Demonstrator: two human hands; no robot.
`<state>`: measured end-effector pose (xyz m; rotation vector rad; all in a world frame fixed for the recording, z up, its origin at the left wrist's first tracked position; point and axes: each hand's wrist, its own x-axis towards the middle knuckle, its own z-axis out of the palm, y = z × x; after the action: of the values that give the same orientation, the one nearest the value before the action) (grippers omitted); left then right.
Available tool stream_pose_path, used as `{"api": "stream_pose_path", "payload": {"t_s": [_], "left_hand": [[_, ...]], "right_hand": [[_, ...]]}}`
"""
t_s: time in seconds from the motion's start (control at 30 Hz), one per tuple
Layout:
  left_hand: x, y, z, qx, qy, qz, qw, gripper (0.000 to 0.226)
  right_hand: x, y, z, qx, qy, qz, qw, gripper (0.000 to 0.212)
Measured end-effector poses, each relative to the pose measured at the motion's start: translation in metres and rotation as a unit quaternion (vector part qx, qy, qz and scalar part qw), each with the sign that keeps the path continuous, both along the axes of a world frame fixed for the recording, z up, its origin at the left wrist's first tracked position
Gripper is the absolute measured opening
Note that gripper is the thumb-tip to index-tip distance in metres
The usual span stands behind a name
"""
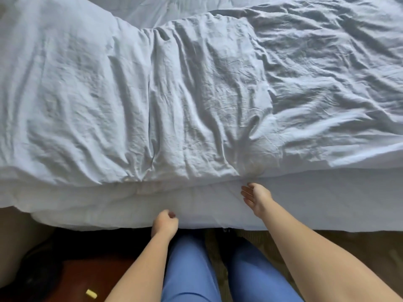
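Left hand (164,221): fingers curled at the sheet's (218,211) lower edge; whether they grip it is unclear.
Right hand (255,196): fingers loosely apart, against the sheet below the duvet (196,94).
Duvet: pale blue, heavily creased, across the bed (185,16); edges cut off.

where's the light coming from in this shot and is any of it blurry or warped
Head view: soft, even daylight, brightest on the left of the duvet, with greyer, shadowed creases on its right side and no glare. Head view: the whole frame is slightly soft and the fine weave is smeared. The wide lens bows the bed edge, and the floor below sits in deep shadow.
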<state>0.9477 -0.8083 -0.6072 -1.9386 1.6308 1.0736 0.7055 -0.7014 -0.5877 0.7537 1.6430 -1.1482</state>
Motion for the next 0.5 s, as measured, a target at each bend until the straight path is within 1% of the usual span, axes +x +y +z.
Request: {"api": "stream_pose_path", "payload": {"t_s": [0.07, 0.2, 0.33, 0.4, 0.5], "left_hand": [[-0.018, -0.002, 0.007, -0.006, -0.005, -0.077, 0.997, 0.022], [-0.054, -0.016, 0.017, -0.028, 0.022, -0.177, 0.984, 0.022], [-0.081, -0.025, 0.026, -0.045, 0.008, -0.293, 0.955, 0.026], [-0.096, -0.027, 0.030, -0.052, 0.007, -0.323, 0.945, 0.023], [-0.120, -0.024, 0.031, -0.027, 0.032, -0.304, 0.952, 0.021]], "right_hand": [[-0.003, -0.005, 0.006, -0.017, 0.006, 0.003, 1.000, 0.032], [-0.012, -0.017, 0.018, -0.039, 0.025, 0.005, 0.999, 0.027], [-0.019, -0.012, 0.025, -0.027, 0.036, -0.012, 0.999, 0.029], [-0.026, -0.007, 0.028, -0.017, 0.050, -0.031, 0.998, 0.028], [-0.044, 0.000, 0.032, -0.020, 0.066, -0.078, 0.995, 0.024]]}}
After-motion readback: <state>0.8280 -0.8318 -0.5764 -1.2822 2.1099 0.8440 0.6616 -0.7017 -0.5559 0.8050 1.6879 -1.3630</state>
